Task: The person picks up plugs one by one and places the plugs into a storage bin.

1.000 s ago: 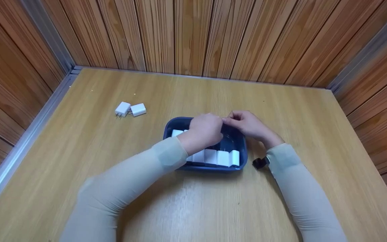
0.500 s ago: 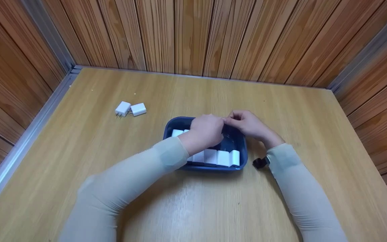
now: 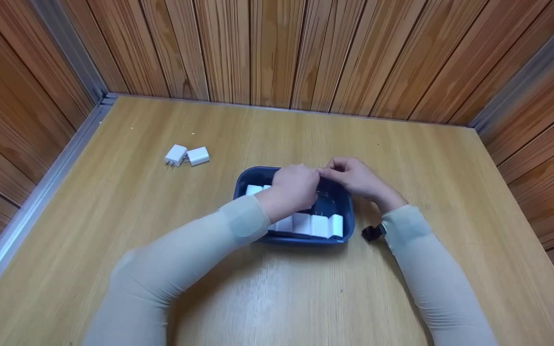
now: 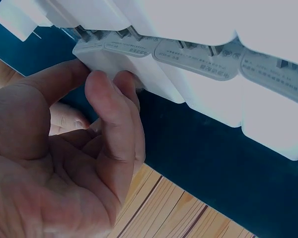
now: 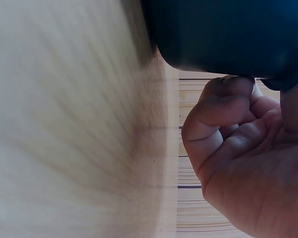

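Observation:
A dark blue plastic tub holds white plug chargers standing in rows. My left hand reaches down into the tub from above. In the left wrist view its thumb and fingertips pinch the end charger of a row, whose metal prongs face the neighbouring row. At the tub's far right corner, my right hand grips the rim between thumb and curled fingers. The right wrist view shows those curled fingers against the outside of the tub wall.
Two more white chargers, one on the left and one beside it, lie on the wooden table at the far left. Wood-panelled walls enclose the table's back and sides. A small black device sits at the right wrist.
Almost nothing differs; my left hand shifts very slightly inside the tub, while my right hand stays at the rim.

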`<control>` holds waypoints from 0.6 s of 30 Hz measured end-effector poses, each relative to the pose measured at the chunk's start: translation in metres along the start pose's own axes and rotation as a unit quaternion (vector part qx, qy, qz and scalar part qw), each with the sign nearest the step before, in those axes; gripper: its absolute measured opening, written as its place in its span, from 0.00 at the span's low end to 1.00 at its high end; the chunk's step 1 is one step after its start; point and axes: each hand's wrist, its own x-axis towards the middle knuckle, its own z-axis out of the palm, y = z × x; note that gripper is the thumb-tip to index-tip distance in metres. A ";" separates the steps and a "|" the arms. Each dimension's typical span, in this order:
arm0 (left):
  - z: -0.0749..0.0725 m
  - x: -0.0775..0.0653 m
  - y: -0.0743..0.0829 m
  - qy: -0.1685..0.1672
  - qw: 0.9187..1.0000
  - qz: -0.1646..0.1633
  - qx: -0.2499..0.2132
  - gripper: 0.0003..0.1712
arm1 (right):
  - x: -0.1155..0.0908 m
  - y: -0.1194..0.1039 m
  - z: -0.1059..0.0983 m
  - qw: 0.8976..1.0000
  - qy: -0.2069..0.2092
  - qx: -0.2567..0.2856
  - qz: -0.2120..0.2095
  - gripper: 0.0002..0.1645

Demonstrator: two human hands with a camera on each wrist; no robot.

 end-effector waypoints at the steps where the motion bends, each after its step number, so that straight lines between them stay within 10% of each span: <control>1: 0.000 0.000 0.000 0.000 1.000 0.002 0.001 0.22 | 0.000 0.000 0.000 1.000 0.000 0.000 0.000 0.27; 18: -0.017 -0.015 -0.003 -0.032 0.999 0.021 -0.002 0.22 | -0.001 -0.002 0.000 1.000 -0.006 0.003 0.008 0.28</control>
